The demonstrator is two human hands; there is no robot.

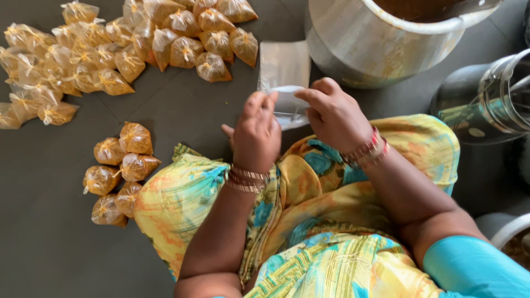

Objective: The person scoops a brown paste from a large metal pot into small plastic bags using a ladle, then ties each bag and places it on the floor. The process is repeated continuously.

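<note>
My left hand (pixel 255 132) and my right hand (pixel 334 113) meet over my lap, and both pinch one small, clear, empty plastic bag (pixel 288 105) at its edge. A stack of the same flat clear bags (pixel 284 63) lies on the dark floor just beyond my fingers. Behind that stack stands a big metal pot (pixel 381 44) holding brown powder. I wear bangles on both wrists and a yellow and blue patterned garment (pixel 326 221) over my knees.
A large heap of tied bags filled with orange-brown powder (pixel 110 49) covers the floor at the upper left. A smaller group of filled bags (pixel 118 171) lies by my left knee. A glass jar (pixel 486 99) lies at the right, and a pale vessel rim (pixel 505 232) shows at lower right.
</note>
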